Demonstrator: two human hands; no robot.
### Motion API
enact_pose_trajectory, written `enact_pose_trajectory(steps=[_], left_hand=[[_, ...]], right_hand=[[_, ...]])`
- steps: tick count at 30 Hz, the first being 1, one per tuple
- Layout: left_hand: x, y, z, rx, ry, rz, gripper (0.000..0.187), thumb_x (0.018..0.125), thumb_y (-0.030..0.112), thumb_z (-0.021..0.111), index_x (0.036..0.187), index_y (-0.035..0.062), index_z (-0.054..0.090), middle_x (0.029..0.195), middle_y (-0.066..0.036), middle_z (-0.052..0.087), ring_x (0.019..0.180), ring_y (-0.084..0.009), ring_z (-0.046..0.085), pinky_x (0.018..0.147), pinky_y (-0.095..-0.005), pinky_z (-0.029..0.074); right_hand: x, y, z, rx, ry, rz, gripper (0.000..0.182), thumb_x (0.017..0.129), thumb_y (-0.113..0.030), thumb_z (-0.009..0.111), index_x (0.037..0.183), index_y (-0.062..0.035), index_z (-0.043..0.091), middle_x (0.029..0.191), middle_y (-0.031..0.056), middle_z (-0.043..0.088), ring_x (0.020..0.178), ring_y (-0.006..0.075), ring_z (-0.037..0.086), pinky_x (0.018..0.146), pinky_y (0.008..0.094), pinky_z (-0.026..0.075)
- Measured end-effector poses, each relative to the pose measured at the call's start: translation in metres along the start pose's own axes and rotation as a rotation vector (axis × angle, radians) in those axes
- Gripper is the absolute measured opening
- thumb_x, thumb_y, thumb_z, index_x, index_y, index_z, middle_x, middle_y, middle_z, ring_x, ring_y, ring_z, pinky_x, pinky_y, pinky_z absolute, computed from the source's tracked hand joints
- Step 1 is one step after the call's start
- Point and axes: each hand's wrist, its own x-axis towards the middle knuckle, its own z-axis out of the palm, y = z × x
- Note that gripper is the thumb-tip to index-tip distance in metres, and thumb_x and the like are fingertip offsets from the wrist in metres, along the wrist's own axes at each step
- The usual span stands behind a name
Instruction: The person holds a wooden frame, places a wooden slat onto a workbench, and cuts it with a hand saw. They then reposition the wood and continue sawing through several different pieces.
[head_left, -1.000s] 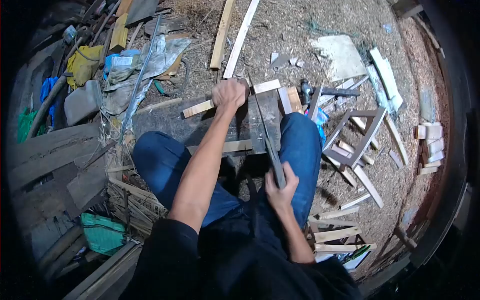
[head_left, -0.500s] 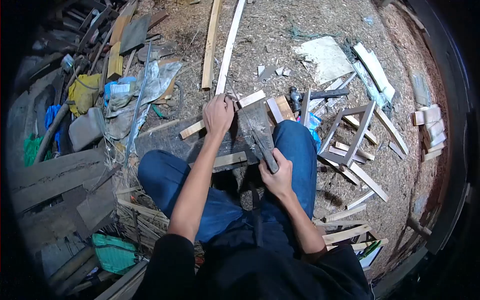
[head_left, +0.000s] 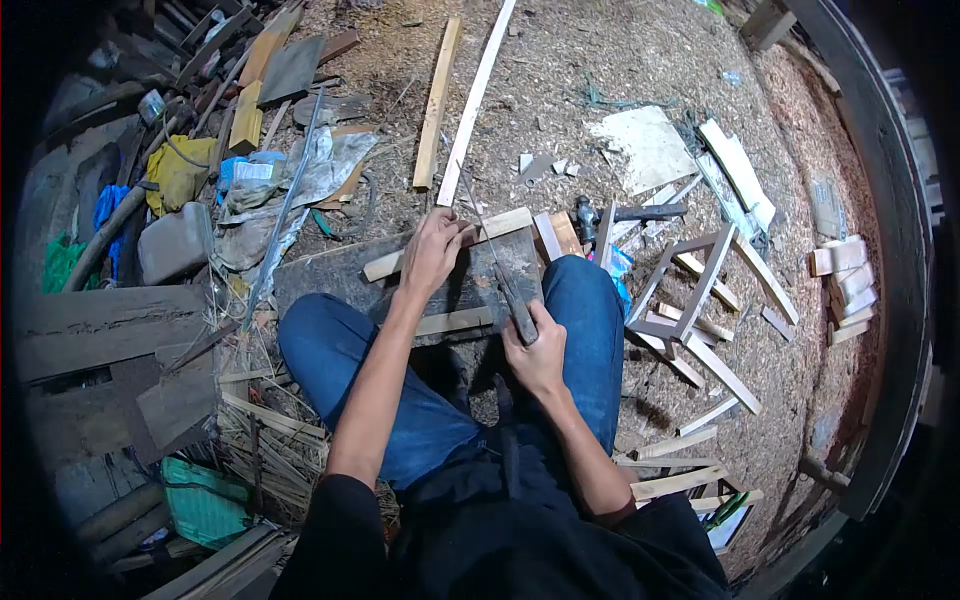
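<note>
My left hand point(head_left: 432, 250) is closed on a short wooden strip point(head_left: 508, 223), pressing it down on a dark, worn wooden block point(head_left: 345, 262) between my knees. My right hand point(head_left: 538, 352) grips the dark handle of a saw point(head_left: 516, 305). Seen nearly edge-on, its thin blade points away from me and crosses the strip just right of my left fingers. How deep the blade sits in the wood is too small to make out. Another short wood piece point(head_left: 455, 321) lies along the block's near edge.
A hammer point(head_left: 640, 212) lies right of the block, near a small wooden frame point(head_left: 690, 285) and loose sticks. Two long battens point(head_left: 438, 105) stretch ahead. Stacked wood pieces point(head_left: 845, 285) sit far right. A plastic jug point(head_left: 176, 244) and scrap crowd the left.
My right hand and the saw have shifted slightly left and back toward me. The left hand stays on the strip, and the whole view has shifted a little.
</note>
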Motion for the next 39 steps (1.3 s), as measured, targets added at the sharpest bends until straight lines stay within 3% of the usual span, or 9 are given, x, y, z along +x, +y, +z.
enact_pose_trajectory(steps=[5, 9, 14, 16, 20, 23, 25, 31, 39], left_hand=[[-0.001, 0.002, -0.005, 0.167, 0.002, 0.021, 0.019, 0.082, 0.014, 0.064, 0.097, 0.0045, 0.072, 0.111, -0.01, 0.059, 0.107, -0.0291, 0.054, 0.091, -0.0429, 0.042], [0.002, 0.002, 0.006, 0.066, 0.122, -0.04, 0.022, 0.086, 0.02, 0.063, 0.096, 0.0021, 0.07, 0.107, -0.01, 0.061, 0.101, -0.029, 0.055, 0.089, -0.04, 0.043], [0.015, 0.001, 0.008, 0.04, 0.081, -0.155, 0.024, 0.089, 0.022, 0.06, 0.096, 0.0016, 0.07, 0.102, -0.01, 0.065, 0.098, -0.0294, 0.058, 0.089, -0.0391, 0.043], [0.028, -0.001, 0.014, 0.132, 0.17, -0.215, 0.026, 0.091, 0.022, 0.056, 0.093, 0.0014, 0.071, 0.093, -0.014, 0.067, 0.092, -0.0323, 0.061, 0.087, -0.0415, 0.045], [0.054, 0.001, 0.025, 0.21, -0.074, -0.463, 0.044, 0.096, 0.032, 0.044, 0.083, 0.0012, 0.073, 0.084, -0.026, 0.068, 0.081, -0.0389, 0.068, 0.079, -0.0528, 0.05], [0.059, 0.006, 0.028, 0.222, -0.168, -0.655, 0.05, 0.095, 0.037, 0.041, 0.083, 0.0006, 0.073, 0.086, -0.028, 0.068, 0.085, -0.0405, 0.068, 0.08, -0.0516, 0.051], [0.057, 0.003, 0.03, 0.246, -0.169, -0.658, 0.053, 0.094, 0.04, 0.039, 0.085, -0.0003, 0.073, 0.088, -0.027, 0.068, 0.086, -0.042, 0.068, 0.081, -0.0491, 0.052], [0.055, 0.0, 0.031, 0.244, -0.145, -0.645, 0.052, 0.094, 0.037, 0.041, 0.082, -0.0028, 0.071, 0.086, -0.028, 0.067, 0.085, -0.0444, 0.067, 0.078, -0.0519, 0.051], [0.055, 0.005, 0.028, 0.371, -0.102, -0.608, 0.051, 0.093, 0.039, 0.041, 0.077, 0.0037, 0.074, 0.079, -0.023, 0.069, 0.08, -0.0396, 0.069, 0.075, -0.0484, 0.053]], right_hand=[[0.001, 0.01, 0.002, -0.008, 0.006, 0.003, 0.016, 0.08, -0.005, 0.067, 0.082, -0.0006, 0.051, 0.067, 0.0207, 0.056, 0.063, 0.0417, 0.06, 0.053, 0.0377, 0.046], [0.003, 0.016, 0.006, 0.003, 0.034, 0.039, 0.016, 0.081, -0.005, 0.067, 0.082, -0.0004, 0.052, 0.065, 0.0186, 0.056, 0.056, 0.0338, 0.06, 0.053, 0.0361, 0.045], [0.003, 0.028, 0.01, -0.006, 0.024, 0.071, 0.016, 0.08, -0.005, 0.066, 0.08, 0.0002, 0.052, 0.063, 0.017, 0.053, 0.051, 0.0255, 0.053, 0.053, 0.0346, 0.044], [0.003, 0.029, 0.012, 0.017, 0.049, 0.085, 0.01, 0.082, -0.005, 0.064, 0.08, -0.0008, 0.056, 0.059, 0.0025, 0.047, 0.056, 0.0075, 0.042, 0.051, 0.027, 0.038], [0.003, 0.028, 0.013, 0.022, 0.059, 0.092, 0.01, 0.082, -0.005, 0.064, 0.08, -0.0008, 0.056, 0.059, 0.0015, 0.046, 0.057, 0.007, 0.042, 0.051, 0.027, 0.038], [0.004, 0.027, 0.011, 0.024, 0.054, 0.09, 0.011, 0.083, -0.005, 0.064, 0.078, -0.0011, 0.055, 0.059, 0.0001, 0.045, 0.057, 0.0063, 0.04, 0.05, 0.0263, 0.036], [0.005, 0.026, 0.009, 0.009, 0.026, 0.135, 0.014, 0.081, -0.005, 0.066, 0.078, 0.0, 0.053, 0.056, 0.0101, 0.046, 0.051, 0.011, 0.042, 0.05, 0.0309, 0.041], [0.001, 0.026, 0.012, 0.06, 0.046, 0.148, 0.014, 0.08, -0.005, 0.066, 0.078, -0.0003, 0.053, 0.057, 0.0094, 0.047, 0.052, 0.0102, 0.042, 0.05, 0.0302, 0.041], [0.003, 0.023, 0.008, 0.06, 0.031, 0.153, 0.013, 0.079, -0.005, 0.066, 0.078, 0.0, 0.054, 0.057, 0.0082, 0.046, 0.054, 0.0088, 0.043, 0.051, 0.0295, 0.041]])
